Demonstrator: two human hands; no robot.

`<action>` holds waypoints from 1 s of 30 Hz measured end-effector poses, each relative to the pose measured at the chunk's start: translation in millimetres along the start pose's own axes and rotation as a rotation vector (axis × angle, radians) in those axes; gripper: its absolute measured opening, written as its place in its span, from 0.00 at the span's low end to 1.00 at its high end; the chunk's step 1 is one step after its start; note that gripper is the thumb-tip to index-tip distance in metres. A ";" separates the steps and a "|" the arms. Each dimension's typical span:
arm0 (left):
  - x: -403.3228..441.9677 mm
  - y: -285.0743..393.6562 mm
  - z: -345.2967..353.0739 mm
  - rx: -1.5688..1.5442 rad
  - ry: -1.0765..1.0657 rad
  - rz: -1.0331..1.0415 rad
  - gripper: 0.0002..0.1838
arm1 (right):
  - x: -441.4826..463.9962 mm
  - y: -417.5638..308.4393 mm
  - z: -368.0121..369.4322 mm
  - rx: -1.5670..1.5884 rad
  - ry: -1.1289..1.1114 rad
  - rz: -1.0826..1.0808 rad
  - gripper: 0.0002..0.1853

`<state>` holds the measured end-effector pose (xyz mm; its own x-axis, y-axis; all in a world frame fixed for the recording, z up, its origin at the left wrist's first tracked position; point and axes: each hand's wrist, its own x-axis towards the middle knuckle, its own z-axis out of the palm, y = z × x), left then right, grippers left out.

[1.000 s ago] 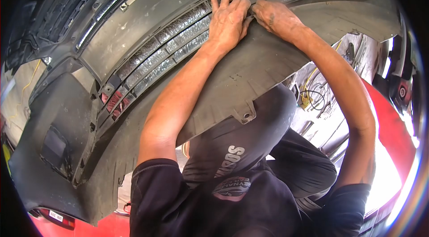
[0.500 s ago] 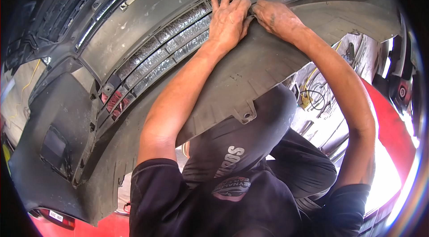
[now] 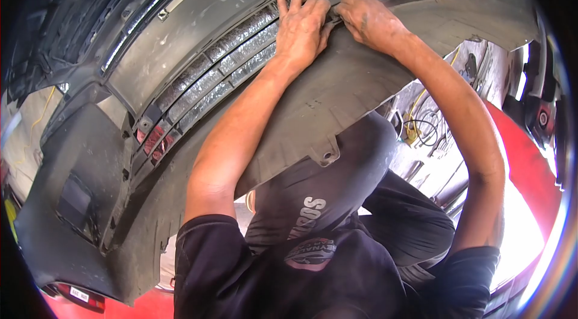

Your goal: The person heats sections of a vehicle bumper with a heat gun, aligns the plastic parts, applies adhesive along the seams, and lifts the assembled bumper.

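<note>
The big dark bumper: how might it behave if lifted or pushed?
The bumper probably flexes somewhat: its lower edge looks thin. It may be light for its size, being a broad shell with slots. Its curved shape could make it rock.

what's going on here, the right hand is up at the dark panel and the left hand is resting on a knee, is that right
Not quite: the left hand isn't on a knee. The head view shows it up at the dark panel too, by the slatted grille. The right hand is at the panel, as you say.
</note>
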<state>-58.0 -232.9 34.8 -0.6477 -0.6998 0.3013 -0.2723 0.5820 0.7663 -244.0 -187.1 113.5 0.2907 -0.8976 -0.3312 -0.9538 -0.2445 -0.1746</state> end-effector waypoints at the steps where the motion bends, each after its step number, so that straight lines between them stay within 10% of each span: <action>1: -0.2 -0.3 0.6 -0.005 0.008 0.004 0.23 | -1.4 0.8 -1.8 0.002 0.008 -0.007 0.10; 9: 2.1 3.3 1.4 0.044 -0.001 -0.029 0.22 | -8.9 -13.1 -54.8 0.042 0.202 0.107 0.08; 16: 2.7 1.6 3.3 0.081 -0.020 -0.018 0.22 | -99.5 -43.3 -141.7 0.126 0.825 0.187 0.11; 30: 7.7 10.1 -2.9 0.162 -0.074 0.024 0.22 | -283.2 0.2 15.9 0.411 1.020 1.065 0.10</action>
<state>-63.7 -233.6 46.5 -0.7044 -0.6560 0.2711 -0.3632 0.6613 0.6564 -325.4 72.9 192.5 -0.8321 -0.4882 0.2633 -0.5426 0.6178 -0.5691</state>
